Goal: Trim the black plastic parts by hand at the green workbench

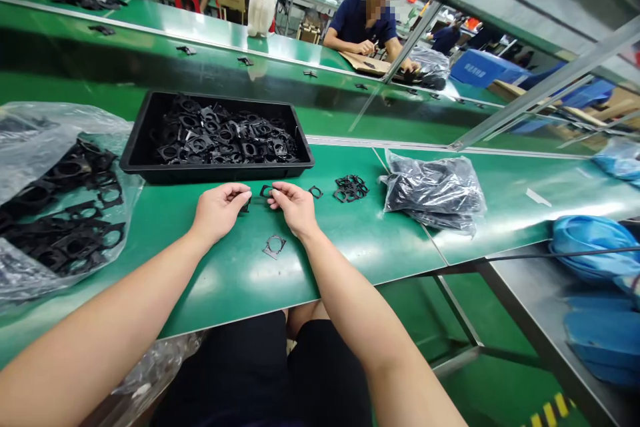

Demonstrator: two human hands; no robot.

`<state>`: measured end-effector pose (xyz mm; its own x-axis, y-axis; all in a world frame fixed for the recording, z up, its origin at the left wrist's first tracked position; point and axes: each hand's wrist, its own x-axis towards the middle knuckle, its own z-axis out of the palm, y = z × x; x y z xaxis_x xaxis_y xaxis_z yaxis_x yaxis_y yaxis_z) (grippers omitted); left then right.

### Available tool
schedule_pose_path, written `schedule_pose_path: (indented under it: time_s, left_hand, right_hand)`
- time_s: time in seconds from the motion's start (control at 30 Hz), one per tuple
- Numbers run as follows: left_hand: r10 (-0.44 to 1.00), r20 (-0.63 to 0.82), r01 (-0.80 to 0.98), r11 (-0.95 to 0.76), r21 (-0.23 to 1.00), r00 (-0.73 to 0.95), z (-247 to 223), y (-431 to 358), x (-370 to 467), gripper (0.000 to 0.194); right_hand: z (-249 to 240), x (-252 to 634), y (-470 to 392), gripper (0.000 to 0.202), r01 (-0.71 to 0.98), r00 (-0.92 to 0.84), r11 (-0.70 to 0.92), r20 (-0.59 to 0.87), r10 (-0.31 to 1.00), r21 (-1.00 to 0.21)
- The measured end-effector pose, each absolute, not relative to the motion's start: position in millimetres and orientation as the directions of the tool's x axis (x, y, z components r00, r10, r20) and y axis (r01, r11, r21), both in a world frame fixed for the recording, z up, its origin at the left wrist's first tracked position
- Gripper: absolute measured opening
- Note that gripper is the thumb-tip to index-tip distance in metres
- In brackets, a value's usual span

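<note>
My left hand (221, 211) pinches a small black part (245, 206), mostly hidden by the fingers, above the green table (225, 287). Close to its right, my right hand (295, 207) grips a black ring-shaped part (266, 191) between thumb and fingers. One flat black ring part (275, 246) lies on the table below the hands. Another ring part (315, 192) rests just right of my right hand, and a small pile of black ring parts (351, 188) sits farther right. Behind the hands stands a black tray (225, 172) heaped with similar parts.
An open clear bag (125, 213) of black parts lies at the left, a closed plastic bag (433, 190) at the right. Beyond the tray, a green conveyor (330, 107) carries spaced small parts. A person (367, 20) works across it. Blue bundles (595, 247) sit far right.
</note>
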<state>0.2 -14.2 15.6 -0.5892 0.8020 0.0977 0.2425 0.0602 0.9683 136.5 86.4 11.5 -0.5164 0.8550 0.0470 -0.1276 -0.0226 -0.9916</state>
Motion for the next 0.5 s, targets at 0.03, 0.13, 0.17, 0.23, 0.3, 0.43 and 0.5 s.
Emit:
schedule_pose_path:
  time_s: [0.03,0.13,0.17,0.23,0.3,0.43,0.5]
  left_hand:
    - [0.795,0.079,0.205,0.057,0.977,-0.602,16.7,-13.9,1.6,0.029]
    - [0.789,0.054,0.108,0.016,0.994,-0.612,21.3,-14.0,6.1,0.037]
    - [0.788,0.067,0.117,0.007,0.993,-0.612,23.0,-14.4,7.5,0.040]
    - [0.787,0.097,0.181,0.019,0.983,-0.609,25.9,-15.6,9.9,0.040]
    - [0.790,0.091,0.218,0.056,0.974,-0.607,27.5,-16.5,12.1,0.038]
    - [0.817,0.028,0.108,0.043,0.993,-0.576,27.6,-17.2,14.8,0.040]
    - [0.837,0.023,0.060,0.012,0.998,-0.547,27.5,-17.0,15.0,0.044]
  right_hand:
    - [12.1,137.9,86.3,0.030,-0.130,-0.524,-0.041,0.033,0.851,-0.991]
    - [13.2,139.4,84.4,0.032,-0.125,-0.549,-0.079,0.002,0.836,-0.989]
    - [13.4,139.3,83.4,0.031,-0.126,-0.558,-0.085,-0.001,0.830,-0.988]
    - [13.6,138.9,81.0,0.030,-0.135,-0.578,-0.093,0.002,0.816,-0.987]
    - [13.7,138.4,78.3,0.029,-0.145,-0.600,-0.102,0.006,0.800,-0.984]
    - [13.6,138.5,74.4,0.028,-0.131,-0.639,-0.112,-0.002,0.769,-0.985]
    - [13.8,139.1,74.0,0.029,-0.135,-0.637,-0.127,-0.012,0.771,-0.983]
